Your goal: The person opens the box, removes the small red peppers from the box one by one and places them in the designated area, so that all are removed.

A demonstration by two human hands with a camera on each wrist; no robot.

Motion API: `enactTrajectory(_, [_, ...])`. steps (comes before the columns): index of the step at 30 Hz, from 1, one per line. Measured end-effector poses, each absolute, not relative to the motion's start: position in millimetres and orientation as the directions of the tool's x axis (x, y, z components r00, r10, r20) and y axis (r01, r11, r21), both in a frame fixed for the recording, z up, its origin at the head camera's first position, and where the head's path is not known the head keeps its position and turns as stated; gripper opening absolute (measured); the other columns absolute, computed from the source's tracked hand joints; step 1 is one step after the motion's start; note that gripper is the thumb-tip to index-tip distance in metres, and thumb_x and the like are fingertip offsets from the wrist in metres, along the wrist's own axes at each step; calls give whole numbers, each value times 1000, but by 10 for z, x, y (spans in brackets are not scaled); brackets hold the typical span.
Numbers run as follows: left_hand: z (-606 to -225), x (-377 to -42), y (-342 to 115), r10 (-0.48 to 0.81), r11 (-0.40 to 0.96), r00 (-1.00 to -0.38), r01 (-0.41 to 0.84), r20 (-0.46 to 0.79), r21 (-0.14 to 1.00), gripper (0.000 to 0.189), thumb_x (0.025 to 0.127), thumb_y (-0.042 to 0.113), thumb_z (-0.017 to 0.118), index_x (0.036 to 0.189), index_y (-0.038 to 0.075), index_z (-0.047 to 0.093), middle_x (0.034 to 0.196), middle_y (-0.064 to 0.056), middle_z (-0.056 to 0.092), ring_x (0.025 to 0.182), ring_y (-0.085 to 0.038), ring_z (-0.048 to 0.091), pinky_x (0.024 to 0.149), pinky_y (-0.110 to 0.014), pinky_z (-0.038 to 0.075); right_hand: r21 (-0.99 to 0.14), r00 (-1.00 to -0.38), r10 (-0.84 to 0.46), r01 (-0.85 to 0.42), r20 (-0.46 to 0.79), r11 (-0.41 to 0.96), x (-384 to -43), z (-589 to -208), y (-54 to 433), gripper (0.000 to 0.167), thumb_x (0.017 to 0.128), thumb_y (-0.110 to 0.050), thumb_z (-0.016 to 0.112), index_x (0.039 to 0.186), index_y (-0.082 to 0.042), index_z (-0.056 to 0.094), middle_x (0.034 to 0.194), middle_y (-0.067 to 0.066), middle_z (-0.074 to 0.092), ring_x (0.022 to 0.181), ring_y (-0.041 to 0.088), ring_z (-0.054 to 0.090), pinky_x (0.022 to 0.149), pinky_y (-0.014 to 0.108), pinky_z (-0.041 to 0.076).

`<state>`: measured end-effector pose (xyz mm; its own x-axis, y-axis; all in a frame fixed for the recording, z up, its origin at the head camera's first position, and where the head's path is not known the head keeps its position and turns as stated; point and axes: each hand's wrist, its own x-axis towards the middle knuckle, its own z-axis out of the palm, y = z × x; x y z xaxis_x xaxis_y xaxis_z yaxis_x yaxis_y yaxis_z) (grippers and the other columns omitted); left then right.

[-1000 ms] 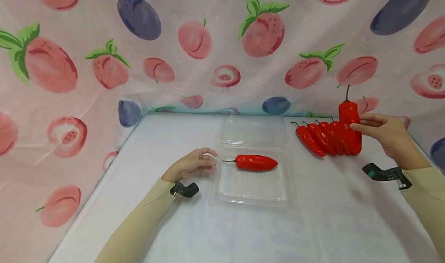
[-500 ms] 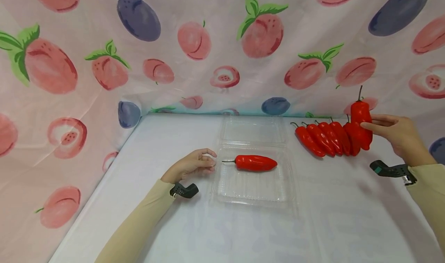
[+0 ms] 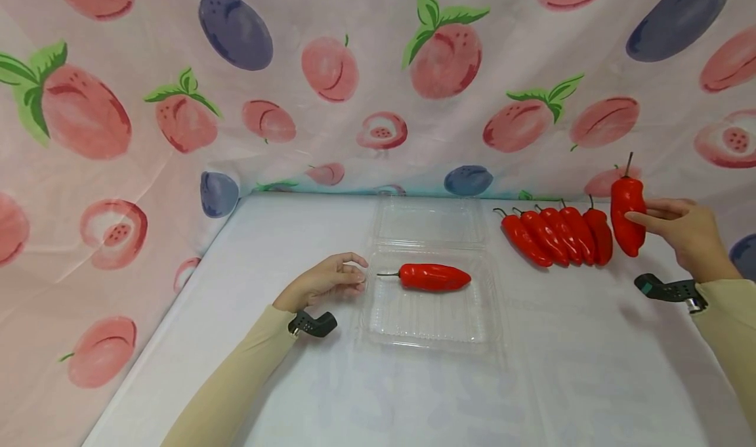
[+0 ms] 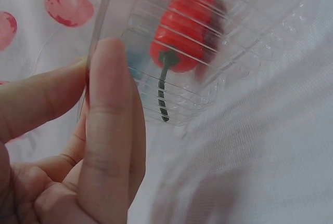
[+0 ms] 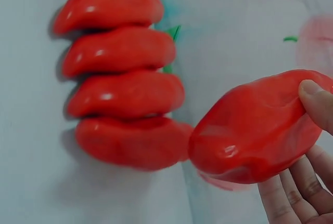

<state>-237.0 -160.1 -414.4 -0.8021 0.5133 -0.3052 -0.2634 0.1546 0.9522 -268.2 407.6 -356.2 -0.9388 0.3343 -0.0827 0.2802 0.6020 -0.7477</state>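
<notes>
My right hand [image 3: 688,234] grips a red chili pepper [image 3: 628,214] between thumb and fingers, stem up, raised just right of a row of peppers. In the right wrist view that pepper [image 5: 250,130] is tilted, with the thumb on top and the fingers beneath. At the middle of the table lies a clear plastic clamshell box [image 3: 425,319], its lid [image 3: 431,220] folded back. One red pepper [image 3: 434,277] lies inside, stem to the left. My left hand [image 3: 325,278] pinches the box's left rim, as the left wrist view shows its fingertips on the clear edge [image 4: 99,21].
Several red peppers [image 3: 555,235] lie side by side at the back right of the white table [image 3: 283,401]. Behind and to the left hangs a fruit-print cloth [image 3: 378,53]. Each wrist carries a black camera mount [image 3: 315,323].
My right hand has moved right with its pepper, away from in front of the row, so the rightmost lying pepper now shows fully. The left hand has stayed at the box.
</notes>
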Motion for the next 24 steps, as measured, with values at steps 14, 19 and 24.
enactTrajectory(14, [-4154, -2368, -1597, 497, 171, -812, -256, -307, 952, 38, 92, -2, 52, 126, -10, 38, 74, 6, 61, 70, -4, 62, 66, -16, 55, -766, -907, 390, 362, -158, 531, -2755, -3761, 4268, 91, 80, -62, 56, 144, -2, 31, 83, -25, 40, 115, 36, 41, 109, 59, 30])
enactTrajectory(19, [-4155, -2372, -1596, 505, 167, -810, -246, -297, 955, 39, 92, -2, 51, 127, -13, 36, 73, 6, 61, 69, -4, 62, 67, -16, 55, -767, -901, 395, 380, -180, 517, -2768, -3811, 4321, 95, 77, -65, 57, 144, -2, 31, 77, -26, 41, 107, 29, 44, 110, 59, 30])
enactTrajectory(24, [-4148, -2373, -1592, 506, 176, -809, -241, -298, 954, 39, 92, -3, 51, 127, -12, 36, 73, 6, 61, 70, -4, 63, 68, -16, 56, -760, -877, 432, 425, -211, 492, -2783, -3860, 4348, 93, 79, -63, 55, 144, -2, 30, 91, -16, 38, 125, 43, 32, 111, 56, 30])
